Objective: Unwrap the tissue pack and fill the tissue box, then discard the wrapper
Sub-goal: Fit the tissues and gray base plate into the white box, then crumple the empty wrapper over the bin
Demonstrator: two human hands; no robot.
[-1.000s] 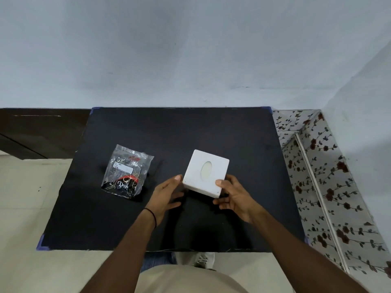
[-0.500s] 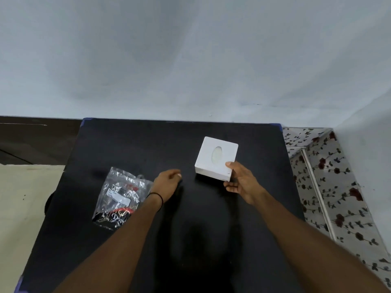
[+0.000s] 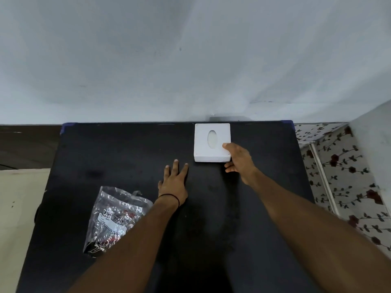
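A square white tissue box [image 3: 208, 151] with an oval slot on top sits at the far edge of the black table [image 3: 127, 153], against the wall. My right hand [image 3: 240, 162] grips its near right corner, thumb on the lid. My left hand [image 3: 174, 182] lies flat on the table with fingers spread, just left of and nearer than the box, holding nothing. A crinkled clear plastic wrapper [image 3: 115, 218] with red and black print and a white label lies at the near left of the table, beside my left forearm.
A pale wall [image 3: 190, 60] rises directly behind the table's far edge. A surface with a floral rose pattern [image 3: 342, 182] stands to the right of the table. Light floor [image 3: 19, 208] shows on the left.
My right hand has pushed the tissue box away from me to the table's far edge. My left hand let go of the box and now lies flat on the table.
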